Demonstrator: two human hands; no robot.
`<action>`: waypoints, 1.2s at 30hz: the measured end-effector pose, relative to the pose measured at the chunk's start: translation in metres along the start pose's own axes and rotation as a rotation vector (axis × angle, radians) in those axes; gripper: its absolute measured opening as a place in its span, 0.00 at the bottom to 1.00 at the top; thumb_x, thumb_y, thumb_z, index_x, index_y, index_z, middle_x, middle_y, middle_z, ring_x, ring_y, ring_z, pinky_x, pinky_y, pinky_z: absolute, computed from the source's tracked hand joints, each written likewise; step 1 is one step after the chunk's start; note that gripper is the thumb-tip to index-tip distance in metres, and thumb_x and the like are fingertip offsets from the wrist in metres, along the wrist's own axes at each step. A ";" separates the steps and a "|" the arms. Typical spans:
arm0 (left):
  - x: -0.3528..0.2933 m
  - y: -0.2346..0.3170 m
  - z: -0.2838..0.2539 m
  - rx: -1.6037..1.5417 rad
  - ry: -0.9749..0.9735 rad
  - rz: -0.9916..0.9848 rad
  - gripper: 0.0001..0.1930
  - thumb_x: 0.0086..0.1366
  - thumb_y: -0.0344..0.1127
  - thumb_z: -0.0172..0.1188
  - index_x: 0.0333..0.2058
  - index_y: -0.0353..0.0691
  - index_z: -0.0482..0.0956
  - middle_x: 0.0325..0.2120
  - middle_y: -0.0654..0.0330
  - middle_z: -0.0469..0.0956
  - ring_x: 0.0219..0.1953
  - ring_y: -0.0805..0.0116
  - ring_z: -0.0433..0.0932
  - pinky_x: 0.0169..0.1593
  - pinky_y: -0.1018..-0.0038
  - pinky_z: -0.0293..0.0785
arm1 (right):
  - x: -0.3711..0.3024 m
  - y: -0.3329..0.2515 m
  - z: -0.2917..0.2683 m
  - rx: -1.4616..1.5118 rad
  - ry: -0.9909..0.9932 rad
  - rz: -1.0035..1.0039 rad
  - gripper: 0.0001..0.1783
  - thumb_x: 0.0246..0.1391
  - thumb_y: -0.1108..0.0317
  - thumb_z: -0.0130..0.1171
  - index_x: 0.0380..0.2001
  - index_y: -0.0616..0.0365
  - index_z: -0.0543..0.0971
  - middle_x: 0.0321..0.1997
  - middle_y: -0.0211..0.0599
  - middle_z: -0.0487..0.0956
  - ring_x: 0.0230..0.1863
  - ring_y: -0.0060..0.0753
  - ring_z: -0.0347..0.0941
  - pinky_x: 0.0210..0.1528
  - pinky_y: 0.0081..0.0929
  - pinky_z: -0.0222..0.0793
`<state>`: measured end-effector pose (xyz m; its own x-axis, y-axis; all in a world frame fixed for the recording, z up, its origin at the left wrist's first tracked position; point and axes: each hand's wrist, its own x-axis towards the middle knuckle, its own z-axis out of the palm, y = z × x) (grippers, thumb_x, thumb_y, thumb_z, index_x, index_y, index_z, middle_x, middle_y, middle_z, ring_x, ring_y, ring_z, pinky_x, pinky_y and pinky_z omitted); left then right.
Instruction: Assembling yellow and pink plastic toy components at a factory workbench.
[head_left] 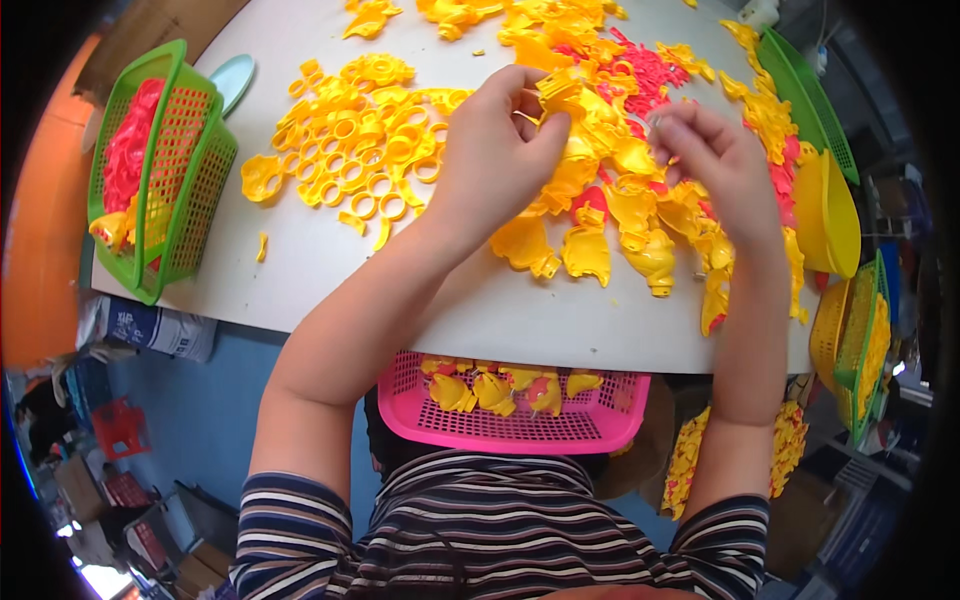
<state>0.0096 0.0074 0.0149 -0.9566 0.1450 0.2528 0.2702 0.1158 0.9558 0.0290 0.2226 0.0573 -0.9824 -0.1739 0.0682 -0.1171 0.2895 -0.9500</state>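
My left hand (510, 140) is closed on a yellow plastic piece (562, 92), pinched between thumb and fingers above the table. My right hand (718, 165) is held up to the right of it, thumb and fingertips pressed together. Something small and pale may be at those fingertips, too small to name. Beneath both hands spreads a pile of curved yellow plastic shells (630, 210), with small red pieces (650, 75) heaped behind them. Many yellow plastic rings (350, 150) lie to the left of my left hand.
A green basket (205, 170) with red and yellow parts stands at the left, by a pale blue lid (233, 80). A pink basket (520, 440) holding yellow-red pieces sits below the table's front edge. At the right are a yellow bowl (835, 215) and green baskets (815, 105).
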 end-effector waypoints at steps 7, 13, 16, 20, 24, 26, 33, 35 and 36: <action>-0.006 0.000 0.011 0.039 0.160 0.088 0.13 0.54 0.27 0.58 0.37 0.29 0.68 0.19 0.61 0.72 0.18 0.77 0.71 0.22 0.79 0.68 | -0.022 0.001 0.058 0.063 0.226 -0.111 0.08 0.55 0.75 0.55 0.38 0.66 0.76 0.32 0.36 0.78 0.32 0.22 0.75 0.36 0.17 0.74; -0.007 0.004 0.011 -0.022 0.184 0.075 0.12 0.54 0.25 0.58 0.36 0.31 0.67 0.18 0.59 0.72 0.17 0.75 0.73 0.21 0.79 0.68 | -0.027 0.013 0.067 0.022 0.306 -0.203 0.05 0.54 0.77 0.55 0.34 0.66 0.75 0.32 0.37 0.78 0.32 0.22 0.75 0.35 0.18 0.75; -0.008 0.005 0.011 -0.005 0.187 0.121 0.12 0.55 0.25 0.58 0.36 0.31 0.66 0.19 0.58 0.73 0.18 0.74 0.74 0.21 0.79 0.69 | -0.028 0.014 0.068 0.050 0.319 -0.209 0.05 0.54 0.78 0.55 0.35 0.66 0.75 0.33 0.37 0.77 0.31 0.23 0.75 0.35 0.18 0.75; -0.009 0.006 0.012 0.022 0.212 0.204 0.12 0.57 0.26 0.57 0.38 0.32 0.65 0.22 0.65 0.68 0.18 0.86 0.65 0.20 0.87 0.62 | -0.030 0.012 0.069 -0.014 0.324 -0.375 0.05 0.53 0.79 0.55 0.34 0.66 0.75 0.32 0.36 0.77 0.31 0.22 0.75 0.35 0.17 0.74; -0.010 0.007 0.013 0.004 0.208 0.183 0.12 0.57 0.25 0.57 0.38 0.32 0.66 0.22 0.65 0.68 0.18 0.87 0.65 0.19 0.87 0.62 | -0.025 0.015 0.070 -0.163 0.397 -0.504 0.05 0.52 0.79 0.56 0.34 0.67 0.76 0.32 0.36 0.77 0.30 0.21 0.74 0.33 0.15 0.72; -0.011 0.006 0.014 0.006 0.198 0.191 0.11 0.57 0.25 0.57 0.38 0.32 0.66 0.22 0.65 0.69 0.18 0.87 0.66 0.19 0.87 0.62 | -0.025 0.015 0.070 -0.211 0.394 -0.500 0.04 0.52 0.79 0.56 0.33 0.67 0.76 0.32 0.36 0.77 0.30 0.21 0.74 0.33 0.15 0.72; -0.014 -0.001 0.022 -0.210 0.229 0.156 0.11 0.56 0.23 0.57 0.34 0.31 0.64 0.21 0.58 0.72 0.18 0.77 0.73 0.20 0.82 0.67 | -0.025 0.018 0.074 -0.040 0.354 -0.338 0.04 0.53 0.78 0.56 0.33 0.66 0.75 0.31 0.36 0.77 0.30 0.22 0.75 0.33 0.16 0.74; -0.014 -0.005 0.023 -0.237 0.240 0.158 0.11 0.56 0.23 0.57 0.34 0.31 0.64 0.21 0.58 0.71 0.19 0.78 0.73 0.20 0.82 0.68 | -0.024 0.018 0.075 0.049 0.350 -0.307 0.04 0.53 0.77 0.56 0.33 0.66 0.75 0.31 0.36 0.77 0.29 0.22 0.75 0.33 0.17 0.74; -0.014 -0.007 0.024 -0.263 0.249 0.160 0.11 0.56 0.22 0.56 0.35 0.31 0.63 0.21 0.59 0.71 0.19 0.78 0.74 0.20 0.82 0.68 | -0.023 0.017 0.075 0.127 0.340 -0.244 0.04 0.53 0.77 0.56 0.33 0.66 0.75 0.31 0.36 0.77 0.29 0.22 0.75 0.33 0.18 0.75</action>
<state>0.0234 0.0281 0.0014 -0.9108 -0.1056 0.3991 0.4113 -0.1497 0.8991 0.0604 0.1611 0.0172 -0.9226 0.1028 0.3717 -0.3540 0.1567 -0.9220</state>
